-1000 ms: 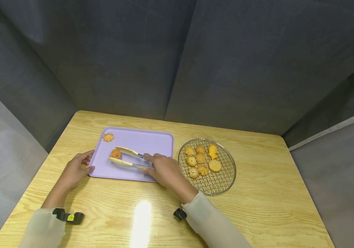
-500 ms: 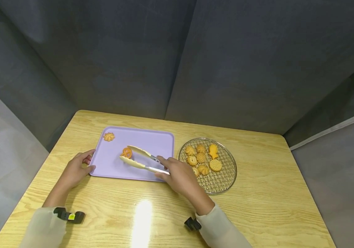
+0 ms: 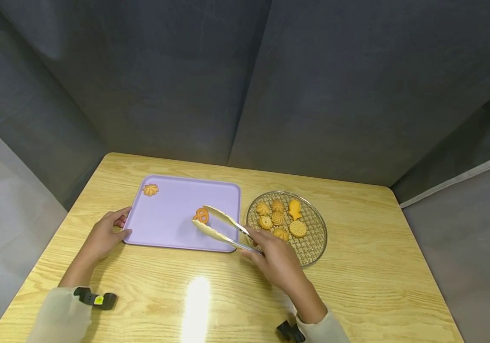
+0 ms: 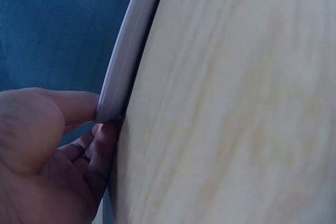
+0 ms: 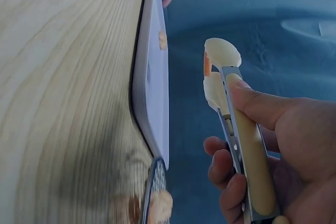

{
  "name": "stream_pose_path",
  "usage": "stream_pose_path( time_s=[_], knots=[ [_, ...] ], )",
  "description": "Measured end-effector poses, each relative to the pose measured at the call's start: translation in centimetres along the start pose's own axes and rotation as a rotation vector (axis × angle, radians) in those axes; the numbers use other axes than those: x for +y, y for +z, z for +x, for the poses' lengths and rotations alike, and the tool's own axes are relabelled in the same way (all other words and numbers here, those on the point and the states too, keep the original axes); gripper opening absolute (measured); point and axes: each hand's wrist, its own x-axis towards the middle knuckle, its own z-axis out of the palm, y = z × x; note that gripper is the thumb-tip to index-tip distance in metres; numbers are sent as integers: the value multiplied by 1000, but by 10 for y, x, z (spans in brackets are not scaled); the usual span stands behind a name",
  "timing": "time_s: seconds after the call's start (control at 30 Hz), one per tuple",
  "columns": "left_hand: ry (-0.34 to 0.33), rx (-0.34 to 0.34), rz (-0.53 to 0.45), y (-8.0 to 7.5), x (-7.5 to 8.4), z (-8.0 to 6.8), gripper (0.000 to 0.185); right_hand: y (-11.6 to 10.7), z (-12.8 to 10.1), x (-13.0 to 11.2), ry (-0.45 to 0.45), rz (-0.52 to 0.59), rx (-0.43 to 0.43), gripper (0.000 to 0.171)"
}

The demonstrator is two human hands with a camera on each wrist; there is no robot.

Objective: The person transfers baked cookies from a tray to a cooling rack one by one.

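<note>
My right hand grips a pair of tongs with cream tips and metal arms. Between the tips is a small orange pretzel-shaped cookie. The right wrist view shows the tongs raised above the lilac tray, the pretzel cookie pinched at their end. My left hand holds the left edge of the tray; in the left wrist view its thumb and fingers meet the tray's rim. A flower-shaped cookie lies in the tray's far left corner.
Right of the tray stands a round wire rack bearing several cookies, among them a fish-shaped one and a round dimpled one. My right hand partly covers its near left side. Dark cloth hangs behind the wooden table.
My right hand has moved right with the tongs, lifting the pretzel cookie and carrying it from the tray's left part toward its right side. The left hand has stayed at the tray's edge.
</note>
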Motion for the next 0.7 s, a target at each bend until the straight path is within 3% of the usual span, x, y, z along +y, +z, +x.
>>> stream_pose_path(
  time_s=[0.47,0.7],
  knots=[
    [17,4,3,-1,-1,-1,63,-25,-51,36,201,0,3,62],
    [22,3,-1,-1,-2,-1,63,-34,-78,51,256,-22,27,62]
  ],
)
